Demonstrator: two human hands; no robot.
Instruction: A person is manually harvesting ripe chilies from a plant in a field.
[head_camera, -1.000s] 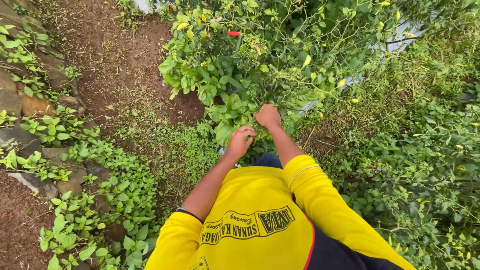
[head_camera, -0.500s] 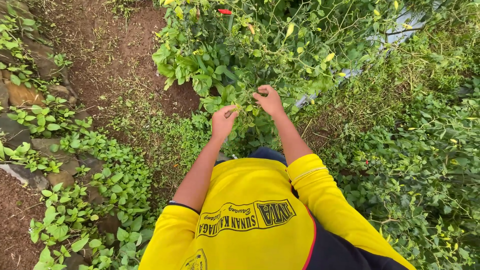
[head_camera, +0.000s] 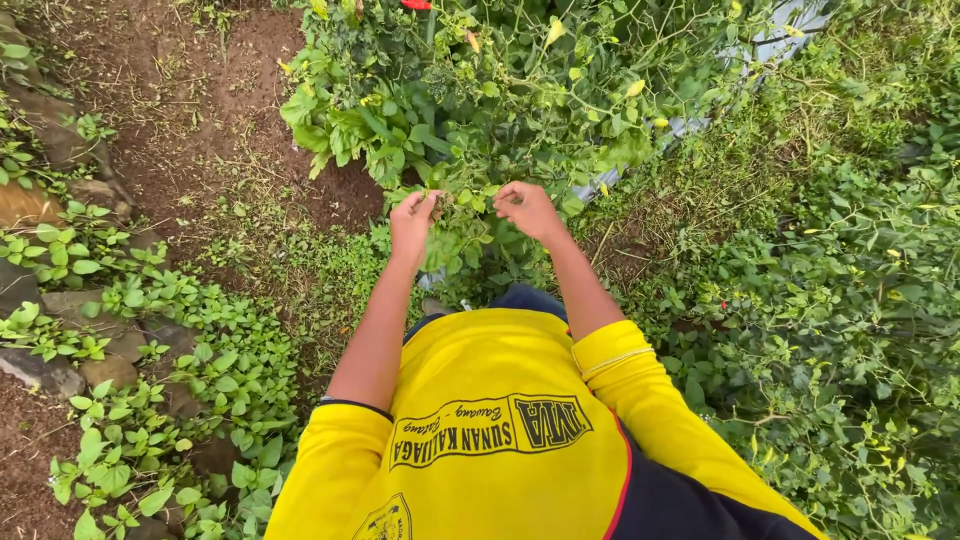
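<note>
Both hands have risen into the leafy bush (head_camera: 440, 110) since a moment ago. Left hand (head_camera: 413, 218) pinches a leaf; right hand (head_camera: 528, 208) curls closed among foliage. Bare soil (head_camera: 190, 110) lies left, weeds (head_camera: 850, 300) right.

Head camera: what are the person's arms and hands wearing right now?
Both hands are bare: no gloves, rings or watch visible on the left hand or right hand. The yellow sleeves are pushed up above the elbows, leaving the forearms uncovered; the left sleeve's edge has dark trim.
</note>
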